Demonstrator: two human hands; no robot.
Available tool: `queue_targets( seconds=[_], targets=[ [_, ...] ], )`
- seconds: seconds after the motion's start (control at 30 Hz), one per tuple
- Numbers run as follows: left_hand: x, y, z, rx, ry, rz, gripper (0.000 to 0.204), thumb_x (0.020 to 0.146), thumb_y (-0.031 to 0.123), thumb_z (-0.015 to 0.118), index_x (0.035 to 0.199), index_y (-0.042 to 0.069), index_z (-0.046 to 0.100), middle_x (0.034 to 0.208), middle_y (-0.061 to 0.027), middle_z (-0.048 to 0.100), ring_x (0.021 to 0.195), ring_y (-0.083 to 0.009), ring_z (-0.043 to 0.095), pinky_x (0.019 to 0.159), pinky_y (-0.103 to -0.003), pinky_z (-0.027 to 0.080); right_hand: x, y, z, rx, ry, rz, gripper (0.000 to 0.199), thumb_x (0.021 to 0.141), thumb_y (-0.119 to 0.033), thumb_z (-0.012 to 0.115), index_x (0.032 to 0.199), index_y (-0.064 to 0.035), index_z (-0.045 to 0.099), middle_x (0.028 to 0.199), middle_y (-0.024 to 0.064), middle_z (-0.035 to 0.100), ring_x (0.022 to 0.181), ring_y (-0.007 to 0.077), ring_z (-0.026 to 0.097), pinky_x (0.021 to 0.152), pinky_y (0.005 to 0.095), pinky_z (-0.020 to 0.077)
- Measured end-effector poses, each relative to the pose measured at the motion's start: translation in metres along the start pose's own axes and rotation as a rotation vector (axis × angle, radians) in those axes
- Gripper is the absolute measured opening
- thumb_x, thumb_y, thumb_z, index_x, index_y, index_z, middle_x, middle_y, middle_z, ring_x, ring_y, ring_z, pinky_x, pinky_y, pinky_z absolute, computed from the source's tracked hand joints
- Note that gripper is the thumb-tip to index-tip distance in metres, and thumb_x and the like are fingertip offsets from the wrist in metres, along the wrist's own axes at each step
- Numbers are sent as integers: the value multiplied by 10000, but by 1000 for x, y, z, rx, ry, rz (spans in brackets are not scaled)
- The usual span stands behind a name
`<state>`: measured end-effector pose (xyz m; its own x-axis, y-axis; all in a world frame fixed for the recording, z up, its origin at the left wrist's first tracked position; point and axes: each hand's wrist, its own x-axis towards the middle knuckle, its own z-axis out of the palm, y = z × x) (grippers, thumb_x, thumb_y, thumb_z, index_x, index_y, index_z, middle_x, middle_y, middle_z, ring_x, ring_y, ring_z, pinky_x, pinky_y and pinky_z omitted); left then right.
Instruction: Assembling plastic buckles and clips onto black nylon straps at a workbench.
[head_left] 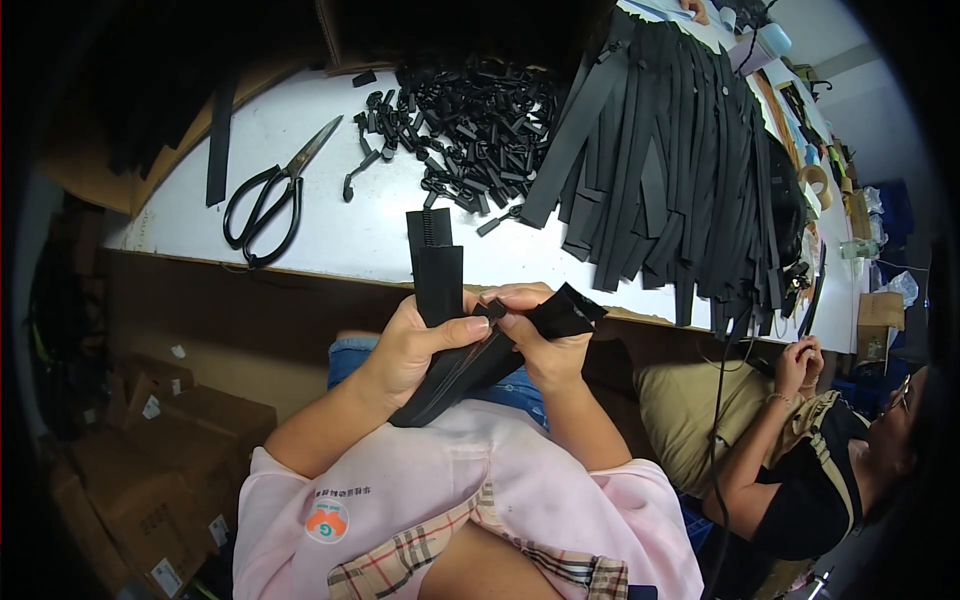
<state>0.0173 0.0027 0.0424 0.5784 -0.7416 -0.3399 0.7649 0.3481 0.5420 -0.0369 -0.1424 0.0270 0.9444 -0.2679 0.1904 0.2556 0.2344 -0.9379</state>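
Just in front of the table edge, my left hand (408,350) is closed around a black zipper tape (438,285), its thumb pressed along the tape. One end of that tape stands up past the hand, with a row of teeth showing near its tip. My right hand (552,360) pinches the other end, which sticks out to the right. Both thumbs meet at a small black piece between them, perhaps a zipper slider; the fingers partly hide it. Between my hands the tape hangs in a loop toward my chest.
A heap of black zipper sliders (480,125) covers the table's (330,235) middle. Black-handled scissors (268,210) lie to its left. Many black zipper tapes (665,170) drape over the edge at right, near a seated co-worker (800,480). Cardboard boxes (150,470) stand at lower left.
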Motion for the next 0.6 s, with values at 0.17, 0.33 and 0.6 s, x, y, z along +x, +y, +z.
queue_targets(
  seconds=[0.17, 0.33, 0.6],
  targets=[
    [2, 0, 1, -19, -27, -1, 128, 777, 44, 590, 892, -7, 569, 827, -58, 586, 733, -94, 558, 678, -206, 443, 0, 5, 2, -314, -1, -252, 234, 698, 138, 574, 905, 33, 607, 912, 150, 626, 772, 175, 607, 647, 257, 503],
    [0, -3, 8, -25, 80, 40, 63, 782, 61, 605, 817, 12, 583, 742, -34, 578, 638, -74, 550, 576, -188, 439, -4, 15, 5, -342, 59, -353, 269, 685, 150, 570, 925, 32, 593, 917, 159, 622, 807, 228, 617, 703, 281, 504],
    [0, -2, 1, -88, 34, 19, 73, 785, 56, 587, 826, 7, 552, 766, -66, 590, 668, -103, 568, 605, -206, 456, -3, 11, 7, -399, 27, -426, 303, 642, 185, 522, 904, 46, 582, 908, 179, 616, 843, 258, 618, 725, 291, 498]
  ],
)
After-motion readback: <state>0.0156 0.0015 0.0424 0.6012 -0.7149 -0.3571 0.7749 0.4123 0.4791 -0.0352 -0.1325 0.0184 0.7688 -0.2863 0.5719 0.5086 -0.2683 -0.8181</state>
